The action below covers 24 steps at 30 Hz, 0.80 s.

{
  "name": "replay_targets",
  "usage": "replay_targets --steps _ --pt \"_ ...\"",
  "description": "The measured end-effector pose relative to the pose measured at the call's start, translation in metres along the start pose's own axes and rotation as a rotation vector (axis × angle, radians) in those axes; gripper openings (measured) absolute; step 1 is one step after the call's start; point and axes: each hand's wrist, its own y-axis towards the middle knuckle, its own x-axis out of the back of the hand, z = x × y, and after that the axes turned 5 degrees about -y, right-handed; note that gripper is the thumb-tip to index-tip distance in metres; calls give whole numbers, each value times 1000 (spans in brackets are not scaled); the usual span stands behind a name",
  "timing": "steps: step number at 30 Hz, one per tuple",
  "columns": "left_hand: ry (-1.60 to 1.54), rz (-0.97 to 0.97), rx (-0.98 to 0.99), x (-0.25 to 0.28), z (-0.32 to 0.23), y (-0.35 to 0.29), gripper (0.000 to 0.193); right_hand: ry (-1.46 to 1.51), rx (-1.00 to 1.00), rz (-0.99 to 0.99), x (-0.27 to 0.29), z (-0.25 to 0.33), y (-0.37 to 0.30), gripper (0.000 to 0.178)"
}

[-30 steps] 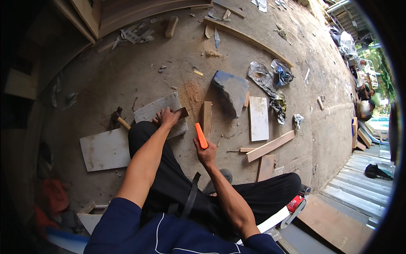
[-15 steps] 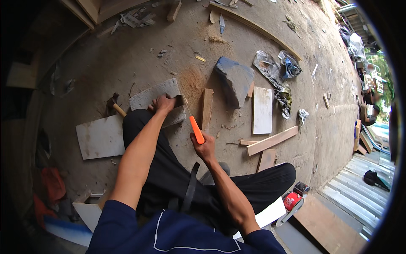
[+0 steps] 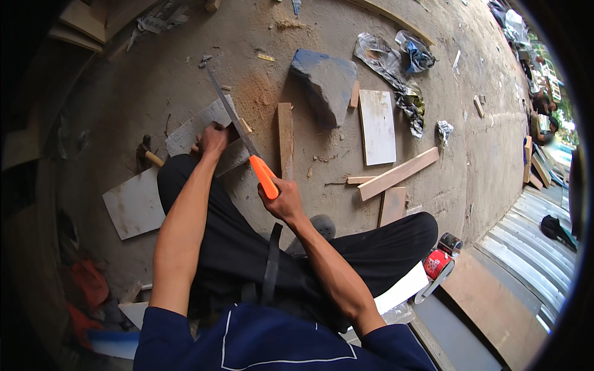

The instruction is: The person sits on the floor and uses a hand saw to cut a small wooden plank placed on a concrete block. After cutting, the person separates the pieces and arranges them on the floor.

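My right hand [image 3: 284, 201] was clenched around the orange handle of a hand saw with a long, thin grey metal blade [image 3: 262, 173], which slanted away from me and leftward, past the fingers of my other hand. My left hand [image 3: 212, 140] was bent downward over a rough, pale grey rectangular block [image 3: 187, 133]; I could not tell how tightly its fingers were closed, for their undersides were hidden. Just beyond the blade showed the end of a small light-brown piece of wood [image 3: 245, 126]; whether the teeth touched it, I could not tell.

To the right of the saw lay a narrow brown wooden bar [image 3: 286, 139], and past it a big blue-and-grey angular chunk of stone [image 3: 328, 86]. Farther right was a stained white rectangular board [image 3: 378, 127], with a long pinkish-brown plank [image 3: 399, 174] below it. By my left knee, in black trousers [image 3: 179, 179], lay a hammer with a pale wooden handle [image 3: 154, 159] and an off-white flat board [image 3: 133, 203]. Reddish sawdust [image 3: 262, 89] was strewn over the grey-brown concrete floor [image 3: 458, 148].
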Motion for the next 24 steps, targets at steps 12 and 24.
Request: replay_targets --steps 12,24 --pt "-30 14 -22 5 -3 -11 46 -39 -155 104 31 -4 -76 9" --pt "320 103 -448 12 -2 -37 71 8 -148 -170 53 -13 -58 17"
